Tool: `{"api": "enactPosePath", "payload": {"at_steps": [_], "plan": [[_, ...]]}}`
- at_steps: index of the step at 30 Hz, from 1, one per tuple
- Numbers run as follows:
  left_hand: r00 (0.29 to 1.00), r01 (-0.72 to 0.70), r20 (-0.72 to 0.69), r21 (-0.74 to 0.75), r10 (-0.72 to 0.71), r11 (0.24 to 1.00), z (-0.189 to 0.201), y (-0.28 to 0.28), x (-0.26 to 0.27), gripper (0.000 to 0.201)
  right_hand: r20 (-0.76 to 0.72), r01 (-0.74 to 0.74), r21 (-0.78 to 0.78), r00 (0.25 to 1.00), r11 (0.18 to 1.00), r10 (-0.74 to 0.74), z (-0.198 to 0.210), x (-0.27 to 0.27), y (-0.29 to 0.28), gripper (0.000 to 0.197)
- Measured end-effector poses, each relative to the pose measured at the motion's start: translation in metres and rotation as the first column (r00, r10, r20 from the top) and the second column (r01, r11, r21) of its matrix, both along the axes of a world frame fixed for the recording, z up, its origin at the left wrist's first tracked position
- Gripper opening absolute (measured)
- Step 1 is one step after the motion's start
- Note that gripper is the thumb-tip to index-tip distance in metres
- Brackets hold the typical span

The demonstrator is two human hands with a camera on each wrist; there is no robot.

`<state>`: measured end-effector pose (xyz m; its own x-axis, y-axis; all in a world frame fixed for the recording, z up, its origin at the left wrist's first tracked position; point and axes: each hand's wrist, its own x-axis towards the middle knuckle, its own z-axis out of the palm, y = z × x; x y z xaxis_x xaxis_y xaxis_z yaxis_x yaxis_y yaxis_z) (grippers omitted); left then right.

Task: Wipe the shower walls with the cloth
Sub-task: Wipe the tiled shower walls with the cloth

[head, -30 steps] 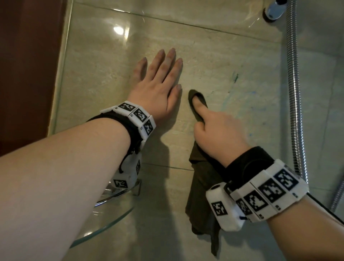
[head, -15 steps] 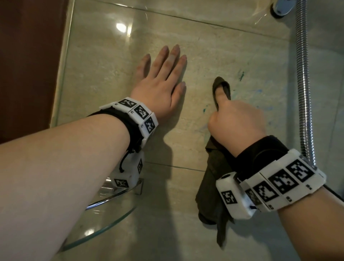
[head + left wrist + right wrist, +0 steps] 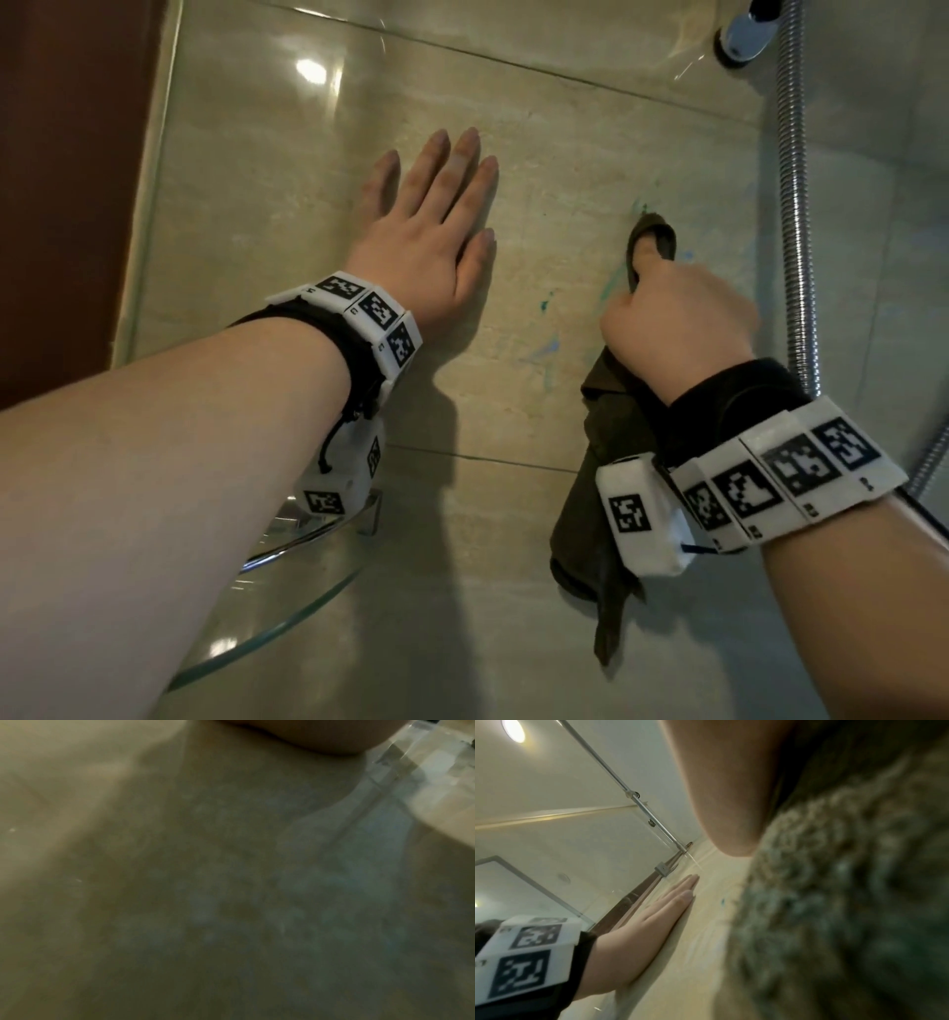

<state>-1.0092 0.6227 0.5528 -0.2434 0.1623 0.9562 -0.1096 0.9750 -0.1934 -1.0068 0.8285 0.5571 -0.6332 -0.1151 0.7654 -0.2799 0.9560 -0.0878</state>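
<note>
Right hand [image 3: 678, 329] hides most of the cloth [image 3: 601, 462] it grips.

Two hands [image 3: 426, 246], one cloth [image 3: 611, 447]

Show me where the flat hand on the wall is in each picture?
Head view: the left hand lies flat on the wall, left of the middle.
Left wrist view: only a blurry bit of the hand's heel shows at the top edge; no fingers.
Right wrist view: the hand is lower left, seen edge-on against the wall.
Shared landmark: the teal smudge beside the cloth.
</note>
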Motion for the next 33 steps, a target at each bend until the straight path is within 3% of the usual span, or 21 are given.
{"api": "enactPosePath", "payload": {"at_steps": [5, 10, 18, 33], "plan": [[1.0, 0.022, -0.022, 0.003, -0.022, 1.0, -0.001, 0.002, 0.001, 0.06, -0.066, -0.112, 0.028, 0.991, 0.993, 0.114, -0.016, 0.008, -0.006, 0.065], [1.0, 0.016, -0.014, -0.001, -0.016, 1.0, 0.0, 0.002, 0.001, 0.059, -0.113, -0.218, 0.195, 0.963, 0.956, 0.243, -0.043, 0.009, -0.024, 0.066], [0.999, -0.041, 0.019, -0.01, 0.041, 0.999, 0.002, 0.0, 0.003, 0.06, -0.081, 0.009, 0.462, 0.996, 0.887, 0.032, -0.06, 0.008, -0.03, 0.07], [0.999, -0.04, 0.013, -0.017, 0.041, 0.999, 0.0, 0.0, 0.001, 0.059, -0.081, 0.107, 0.41, 0.993, 0.906, -0.081, -0.028, 0.004, -0.016, 0.074]]}}
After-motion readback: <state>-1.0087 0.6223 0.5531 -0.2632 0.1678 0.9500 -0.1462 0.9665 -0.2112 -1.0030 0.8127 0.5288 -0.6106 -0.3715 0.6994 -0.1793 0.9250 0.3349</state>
